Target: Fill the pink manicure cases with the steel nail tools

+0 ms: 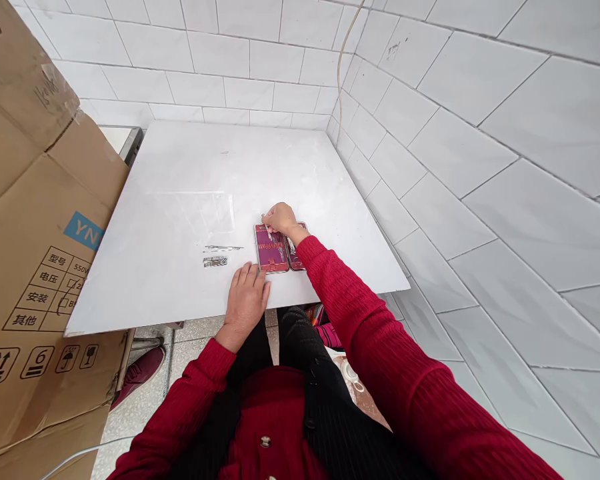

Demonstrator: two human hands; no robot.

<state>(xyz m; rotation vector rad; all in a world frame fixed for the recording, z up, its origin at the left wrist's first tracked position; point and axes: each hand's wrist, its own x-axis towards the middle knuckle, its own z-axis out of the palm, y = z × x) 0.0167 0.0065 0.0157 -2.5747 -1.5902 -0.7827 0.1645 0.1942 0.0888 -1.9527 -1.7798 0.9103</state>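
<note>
1. At seven o'clock from the case, the left hand point(247, 293) lies flat, fingers extended, fingertips at its corner, probably steadying it.
2. The open case point(273, 257) rests on the white table point(170, 160), spread perhaps for access to both halves.
3. Nine o'clock: loose metal tools point(215, 261), seemingly laid within reach.
4. Over the case's twelve o'clock end, the right hand point(283, 219) pinches, apparently, a slim silvery piece point(269, 233).
5. Ten o'clock: clear plastic point(200, 212).
</note>
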